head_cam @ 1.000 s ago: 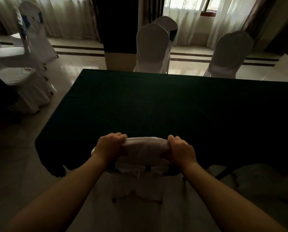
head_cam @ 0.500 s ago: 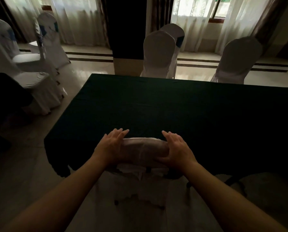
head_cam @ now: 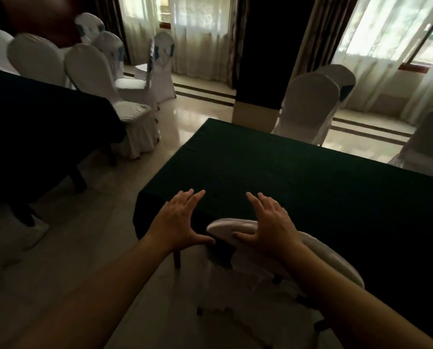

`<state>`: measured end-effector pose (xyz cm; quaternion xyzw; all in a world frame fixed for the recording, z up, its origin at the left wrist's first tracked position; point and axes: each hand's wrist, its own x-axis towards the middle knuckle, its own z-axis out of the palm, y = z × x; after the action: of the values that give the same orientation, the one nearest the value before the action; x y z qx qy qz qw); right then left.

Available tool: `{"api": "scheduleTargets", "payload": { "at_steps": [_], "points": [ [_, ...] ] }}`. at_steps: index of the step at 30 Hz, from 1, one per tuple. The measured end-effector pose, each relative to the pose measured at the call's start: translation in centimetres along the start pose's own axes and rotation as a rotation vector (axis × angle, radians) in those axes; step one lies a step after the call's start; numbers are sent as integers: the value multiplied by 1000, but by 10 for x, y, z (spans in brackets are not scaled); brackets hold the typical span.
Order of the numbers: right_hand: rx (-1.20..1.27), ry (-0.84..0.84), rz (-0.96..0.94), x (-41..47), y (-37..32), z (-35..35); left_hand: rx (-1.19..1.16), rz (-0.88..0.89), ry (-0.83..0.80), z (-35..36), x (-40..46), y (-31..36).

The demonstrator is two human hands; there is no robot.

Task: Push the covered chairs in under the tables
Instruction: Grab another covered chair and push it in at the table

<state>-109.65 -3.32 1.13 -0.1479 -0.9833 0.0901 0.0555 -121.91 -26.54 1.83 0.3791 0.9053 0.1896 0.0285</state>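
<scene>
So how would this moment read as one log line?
left hand open, off chair | right hand open above chair top | chair at table

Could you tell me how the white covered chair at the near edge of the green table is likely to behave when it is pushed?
The covered chair would probably slide easily, since the floor looks polished and glossy. Its loose fabric cover may slip or bunch under the hands. Pushed high on the backrest, it might tilt slightly rather than glide.

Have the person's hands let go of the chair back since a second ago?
Yes. The left hand and right hand, earlier clamped on the chair back, are now open, fingers spread over the green table; the left has shifted off it.
</scene>
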Motion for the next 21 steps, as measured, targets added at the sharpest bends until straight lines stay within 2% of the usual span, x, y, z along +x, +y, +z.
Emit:
{"api": "scheduleTargets", "payload": {
  "at_steps": [4,5,8,11,15,21],
  "points": [
    [25,14,-30,46,-77,10,-49,-56,70,-30,0,-87],
    [36,15,-43,71,-116,20,-57,-75,84,-46,-3,-135],
    [66,22,-53,101,-170,30,-25,-68,109,-71,-2,-204],
    [83,20,-47,149,-251,49,-27,-134,137,-114,-1,-300],
    [83,28,-57,197,-327,58,-3,-177,144,-158,7,-378],
    [120,77,-84,295,-402,72,-7,-186,191,-199,52,-468]
  ]
}}
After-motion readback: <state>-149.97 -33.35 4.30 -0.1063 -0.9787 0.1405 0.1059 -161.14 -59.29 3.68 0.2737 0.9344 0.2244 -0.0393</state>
